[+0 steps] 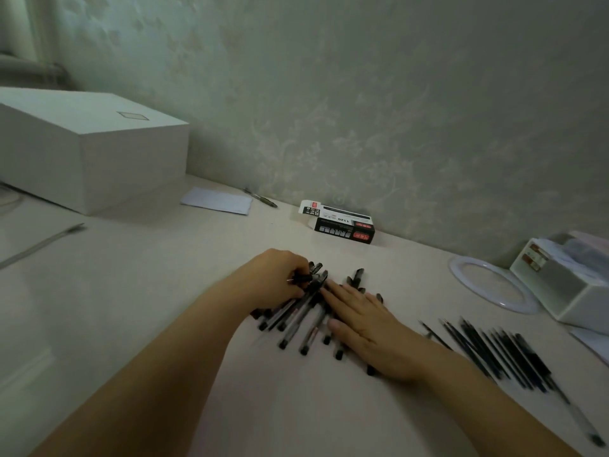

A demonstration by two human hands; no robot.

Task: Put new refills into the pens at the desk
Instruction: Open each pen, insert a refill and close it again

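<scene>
On the desk (138, 311), mid-front: a heap of pens (298, 319) under both my hands.
My left hand (275, 278) curls round one pen's black end; my right hand (362, 319) lies flat, fingers straight and close, on the heap. Pens look light, stiff and slick, likely to roll, so I'd grip mid-barrel. Refills (497, 352) lie at right, thin, probably bendy. Smooth pale top; papered wall (362, 94) behind.

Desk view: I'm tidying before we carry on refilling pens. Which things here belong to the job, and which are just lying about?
Belongs to the job:
- pile of pens, left hand gripping one, right hand flat on them
- row of refills
- open refill box

Just lying about:
- white box
- paper slip
- white ring
- lone pen by the wall
</scene>
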